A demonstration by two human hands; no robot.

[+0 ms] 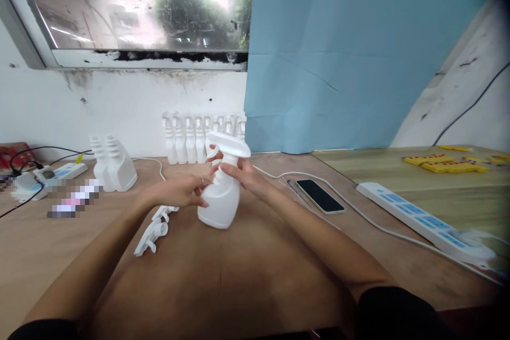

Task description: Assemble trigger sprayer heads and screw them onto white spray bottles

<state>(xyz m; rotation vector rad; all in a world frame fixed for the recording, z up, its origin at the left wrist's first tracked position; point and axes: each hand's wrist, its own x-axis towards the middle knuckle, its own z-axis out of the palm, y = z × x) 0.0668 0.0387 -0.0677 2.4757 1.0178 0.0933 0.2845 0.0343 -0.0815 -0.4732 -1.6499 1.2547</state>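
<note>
White and tilted, the spray bottle was held by the left hand, pinching its body, and by the right hand, wrapped around its neck. Loose trigger heads lay on the bench just short of the left hand, and a row of bottles stood beyond both hands.

The spray bottle sits between the left grip and the right grip, over the table. From it, a row of bottles stands toward 12 o'clock before the wall, with a bottle cluster toward 10, loose spray heads at 8, the phone at 3, and a power strip farther out toward 3.
</note>
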